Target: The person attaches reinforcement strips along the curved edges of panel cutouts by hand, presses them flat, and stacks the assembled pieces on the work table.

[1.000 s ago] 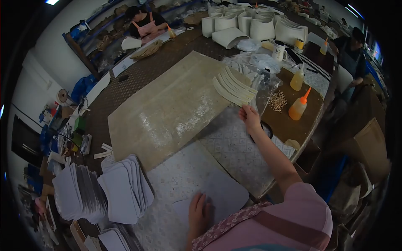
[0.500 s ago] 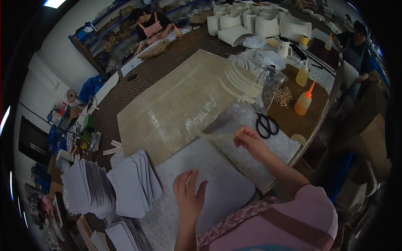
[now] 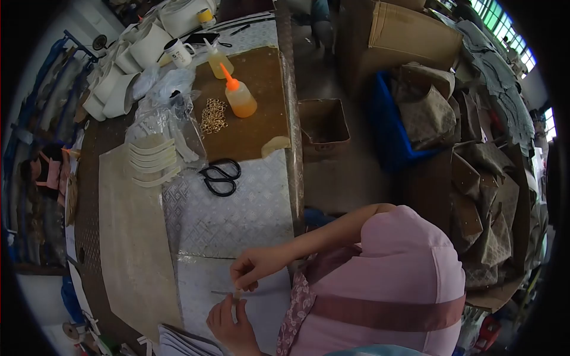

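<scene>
Above a pale sheet [image 3: 267, 305] at the table's near edge, my right hand [image 3: 255, 268] pinches a short visible part of a pale strip [image 3: 237, 293]. My left hand [image 3: 230, 325] is just below, its thumb and fingertips closed round the strip's lower end. Much of the strip is hidden by my fingers. Several curved cream strips [image 3: 152, 159] lie side by side on the far end of a beige sheet [image 3: 133, 237]. Black scissors [image 3: 220, 177] rest on the patterned white surface, right of these strips.
An orange-tipped glue bottle [image 3: 240, 99], a yellowish bottle [image 3: 218, 61] and a pile of small metal rings [image 3: 213, 116] sit on a brown board [image 3: 261, 71]. Behind are a white mug [image 3: 179, 53] and curved white pieces [image 3: 148, 44]. A blue crate [image 3: 386, 121] stands right.
The view has swung right. My right hand has brought a strip from the curved strips to the near pale sheet. My left hand has lifted off that sheet and closed on the strip.
</scene>
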The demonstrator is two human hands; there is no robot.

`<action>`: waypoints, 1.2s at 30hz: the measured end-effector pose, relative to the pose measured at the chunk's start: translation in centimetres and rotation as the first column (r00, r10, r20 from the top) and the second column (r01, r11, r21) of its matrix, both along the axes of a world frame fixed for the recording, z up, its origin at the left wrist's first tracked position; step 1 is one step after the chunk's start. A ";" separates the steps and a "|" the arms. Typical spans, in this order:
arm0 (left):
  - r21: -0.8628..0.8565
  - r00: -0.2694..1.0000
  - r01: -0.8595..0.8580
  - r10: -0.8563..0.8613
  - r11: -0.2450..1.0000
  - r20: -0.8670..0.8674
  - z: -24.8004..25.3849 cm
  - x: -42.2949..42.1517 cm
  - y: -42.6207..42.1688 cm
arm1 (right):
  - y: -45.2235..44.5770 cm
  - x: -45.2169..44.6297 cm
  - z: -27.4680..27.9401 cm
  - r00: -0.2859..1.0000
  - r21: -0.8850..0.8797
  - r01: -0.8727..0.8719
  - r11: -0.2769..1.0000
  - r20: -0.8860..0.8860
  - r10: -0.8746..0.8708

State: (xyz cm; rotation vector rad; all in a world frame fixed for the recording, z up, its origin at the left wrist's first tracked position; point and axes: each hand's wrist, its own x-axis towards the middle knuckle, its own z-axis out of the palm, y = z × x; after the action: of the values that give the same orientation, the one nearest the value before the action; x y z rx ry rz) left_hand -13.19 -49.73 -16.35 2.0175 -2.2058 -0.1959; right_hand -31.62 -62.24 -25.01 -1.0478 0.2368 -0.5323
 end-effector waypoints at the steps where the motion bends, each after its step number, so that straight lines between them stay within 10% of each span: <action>1: -0.005 1.000 0.004 -0.004 1.000 -0.008 -0.2 0.1 0.0 | 0.0 -0.1 -0.4 1.000 0.004 0.011 1.000 0.012 -0.011; 5: -0.033 0.999 -0.008 0.007 0.999 -0.036 -0.8 0.9 0.7 | -3.5 -4.3 -1.6 0.878 -0.068 0.478 0.876 0.010 -0.479; 8: -0.081 0.997 -0.028 0.022 0.996 -0.073 -1.5 1.4 1.2 | -8.6 -12.9 -4.0 0.322 -0.031 0.947 0.321 0.045 -0.946; 10: -0.136 0.993 -0.048 0.033 0.990 -0.113 -2.4 1.3 1.5 | -11.5 -22.4 -7.8 -0.175 -0.299 0.931 -0.208 0.133 -0.976; 14: -0.260 0.979 -0.100 0.049 0.960 -0.196 -4.2 0.7 2.2 | -8.6 -43.4 -14.1 -0.558 -0.326 0.826 -0.460 -0.358 -0.748; 18: -0.374 0.961 -0.154 0.051 0.914 -0.272 -6.0 -0.3 2.3 | 3.9 -55.4 -15.7 -0.639 -0.414 0.745 -0.522 -0.667 -0.383; 27: -0.491 0.929 -0.195 -0.001 0.849 -0.369 -8.3 -1.8 1.1 | 23.0 -55.8 -16.4 -0.859 -0.858 0.407 -0.314 -0.477 0.189; 36: -0.536 0.913 -0.230 -0.010 0.813 -0.407 -9.0 -1.2 1.4 | 25.1 -56.0 -16.5 -0.828 -0.821 0.446 -0.356 -0.530 0.185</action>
State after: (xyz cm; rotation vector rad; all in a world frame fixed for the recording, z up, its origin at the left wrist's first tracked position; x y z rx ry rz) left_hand -14.40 -48.29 -25.40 1.5885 -1.6265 0.0755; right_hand -87.65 -37.10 -41.56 0.4411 2.9979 -1.1413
